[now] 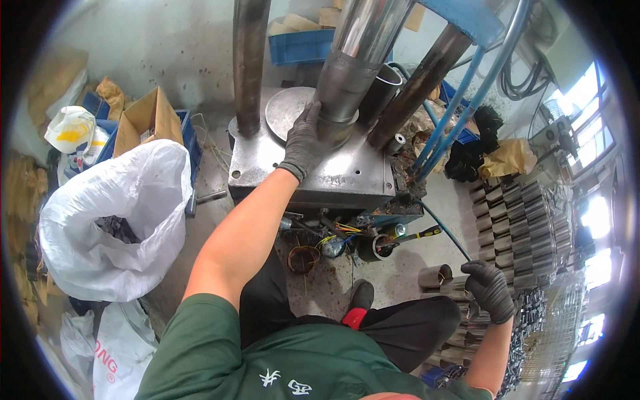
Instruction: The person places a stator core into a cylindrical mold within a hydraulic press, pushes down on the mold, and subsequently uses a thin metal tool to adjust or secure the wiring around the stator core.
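My left hand (305, 141), in a dark grey glove, lies against the left side of a dark metal cylinder (343, 77). Its fingers curve along the wall, partly hidden. The cylinder stands beneath the shiny ram (372, 28) of a press, over the steel bed (313, 175). Beside it on the bed is a round metal plate (285, 112). At the right, my gloved right hand (490, 291) is closed round the end of a thin dark lever rod (445, 230) that runs from the press base.
Dark posts (251, 67) flank the ram. Left of me are a white sack (113, 227) and a cardboard box (150, 120). Stacked metal tubes (510, 227) fill the right side. Below the bed are a cup with a yellow-black handled tool (427, 233) and loose wires (347, 230).
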Demonstrator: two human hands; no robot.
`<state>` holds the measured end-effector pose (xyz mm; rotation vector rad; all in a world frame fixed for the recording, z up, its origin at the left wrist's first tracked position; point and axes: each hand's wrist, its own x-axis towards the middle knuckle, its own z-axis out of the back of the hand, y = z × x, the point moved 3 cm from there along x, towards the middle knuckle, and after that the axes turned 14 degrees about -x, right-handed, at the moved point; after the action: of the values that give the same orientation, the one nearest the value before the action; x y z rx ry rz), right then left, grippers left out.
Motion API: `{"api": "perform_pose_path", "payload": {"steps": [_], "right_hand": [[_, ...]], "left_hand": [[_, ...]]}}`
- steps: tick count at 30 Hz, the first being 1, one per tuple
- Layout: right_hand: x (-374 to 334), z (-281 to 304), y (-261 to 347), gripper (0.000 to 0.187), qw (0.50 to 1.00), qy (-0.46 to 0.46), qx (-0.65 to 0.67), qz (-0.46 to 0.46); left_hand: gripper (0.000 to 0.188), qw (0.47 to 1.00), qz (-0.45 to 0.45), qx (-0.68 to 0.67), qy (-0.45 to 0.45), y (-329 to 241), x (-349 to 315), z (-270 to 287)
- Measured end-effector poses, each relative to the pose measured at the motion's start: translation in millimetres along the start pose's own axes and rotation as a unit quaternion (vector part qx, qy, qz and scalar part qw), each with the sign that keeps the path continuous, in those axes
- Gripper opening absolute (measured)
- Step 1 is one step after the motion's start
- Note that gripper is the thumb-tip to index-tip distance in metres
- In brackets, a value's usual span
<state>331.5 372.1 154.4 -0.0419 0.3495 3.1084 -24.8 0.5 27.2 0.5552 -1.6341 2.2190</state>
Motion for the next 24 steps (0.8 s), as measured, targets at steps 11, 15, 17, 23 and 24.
{"api": "perform_pose_path", "payload": {"steps": [11,15,17,23,24], "right_hand": [[-6.8,-13.5,-8.2,0.027,1.000,0.028,0.003,-0.002],[66.2,32.4,-34.3,0.038,0.969,-0.246,0.009,0.017],[111.1,62.4,-14.5,0.046,0.924,-0.375,-0.061,0.033],[143.5,92.7,-34.1,0.053,0.920,-0.387,-0.065,-0.001],[136.0,88.0,-33.8,0.050,0.942,-0.324,-0.086,-0.031]], "left_hand": [[0.086,1.000,0.003,0.003,-0.005,9.9,0.5,-1.8],[0.086,1.000,-0.012,0.004,-0.015,15.6,0.3,-3.6],[0.086,1.000,-0.012,0.011,-0.019,17.0,-0.7,-0.7],[0.086,1.000,0.000,0.009,-0.004,12.0,1.8,-7.3],[0.087,1.000,0.008,0.005,-0.008,13.0,1.7,-5.4]]}}
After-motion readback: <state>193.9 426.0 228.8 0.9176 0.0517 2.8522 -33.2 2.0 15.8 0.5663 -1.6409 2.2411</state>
